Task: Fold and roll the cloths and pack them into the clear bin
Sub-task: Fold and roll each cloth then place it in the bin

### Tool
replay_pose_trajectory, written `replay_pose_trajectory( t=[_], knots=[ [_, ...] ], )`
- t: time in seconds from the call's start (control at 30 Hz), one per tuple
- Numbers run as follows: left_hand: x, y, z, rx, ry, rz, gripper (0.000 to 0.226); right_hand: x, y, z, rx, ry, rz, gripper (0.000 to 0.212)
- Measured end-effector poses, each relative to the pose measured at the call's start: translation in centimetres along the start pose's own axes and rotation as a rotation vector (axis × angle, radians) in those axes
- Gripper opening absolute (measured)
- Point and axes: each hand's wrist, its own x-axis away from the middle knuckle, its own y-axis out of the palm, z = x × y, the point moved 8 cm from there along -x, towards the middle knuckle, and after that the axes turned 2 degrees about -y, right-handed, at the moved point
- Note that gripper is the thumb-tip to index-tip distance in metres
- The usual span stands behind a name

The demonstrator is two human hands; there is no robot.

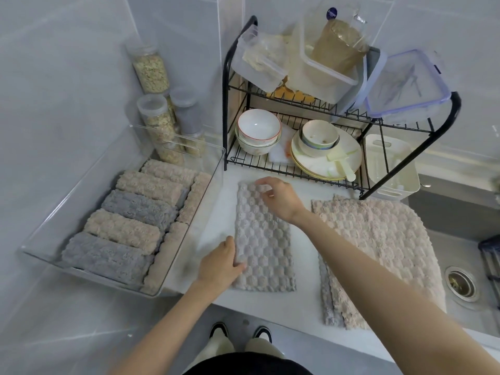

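- Seven rolled cloths (121, 231) are lying in the clear bin (81, 190) at the left: five beige, two grey.
- Five of them are sitting side by side in the bin's left column. Two beige ones are lying end to end along its right wall.
- One folded cloth (262, 239), a long greyish strip, is lying flat on the counter (216, 220) just right of the bin and running near to far.
- Left hand (219, 266) is gripping the strip's left edge toward its near end, with the thumb on top.
- Right hand (278, 198) is pinching the strip's far end with curled fingers.
- One pile of cloths (378, 253) is lying to the right, beige on top with a grey edge showing underneath. The total in the pile cannot be told.
- That pile's right side is hanging over the sink (460, 253).
- Narrow strips of bare counter are showing between bin and strip, and between strip and pile.
- The strip's near end is stopping just short of the counter's near edge.
- One black two-tier dish rack (226, 104) is standing at the far side, with clear food boxes (259, 60) above and bowls (258, 128) and plates (349, 152) below.
- Several jars (150, 69) of grain are standing behind the bin. Their exact count cannot be told through its wall.
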Motion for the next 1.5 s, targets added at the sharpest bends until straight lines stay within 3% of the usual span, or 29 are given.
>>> replay_pose_trajectory(
  t=[0.17, 0.4, 0.53, 0.63, 0.77, 0.9, 0.97, 1.2, 1.33, 1.43, 1.5],
  knots=[
    [0.6, -0.2, 1.4, 0.014, 0.212, 0.041, 0.015, 4.1, 0.4, 1.3, 0.022, -0.008, -0.069, 0.017],
    [2.2, 1.4, 2.2, -0.004, 0.403, 0.038, 0.021, 12.2, 3.8, 2.1, 0.144, -0.072, -0.384, 0.011],
    [3.4, 2.4, 1.8, -0.043, 0.460, 0.014, 0.030, 15.4, 5.9, 3.2, 0.457, -0.118, -0.457, 0.029],
    [3.9, 2.8, 1.5, -0.078, 0.479, 0.011, 0.033, 16.7, 6.9, 3.7, 0.625, -0.183, -0.425, 0.047],
    [4.3, 3.2, 1.0, -0.132, 0.480, 0.062, 0.033, 17.6, 7.3, 3.6, 0.681, -0.338, -0.211, 0.059],
    [4.8, 3.0, 0.8, -0.136, 0.469, 0.130, 0.033, 17.8, 7.2, 3.7, 0.594, -0.356, -0.082, 0.057],
    [4.9, 3.0, 0.8, -0.147, 0.460, 0.133, 0.036, 17.5, 6.7, 3.9, 0.564, -0.330, -0.036, 0.039],
    [4.7, 2.8, 1.2, -0.168, 0.484, 0.167, 0.038, 15.9, 5.3, 6.1, 0.218, 0.037, -0.049, 0.026],
    [4.2, 2.3, 0.8, -0.137, 0.407, 0.231, 0.036, 15.2, 5.1, 7.1, 0.083, 0.184, -0.062, 0.023],
    [3.3, 1.8, 0.3, -0.015, 0.310, 0.248, 0.014, 15.3, 5.4, 7.0, 0.076, 0.169, -0.103, 0.023],
    [2.7, 1.5, -0.1, 0.011, 0.251, 0.226, 0.013, 15.7, 5.8, 6.3, 0.157, 0.073, -0.157, 0.032]
  ],
)
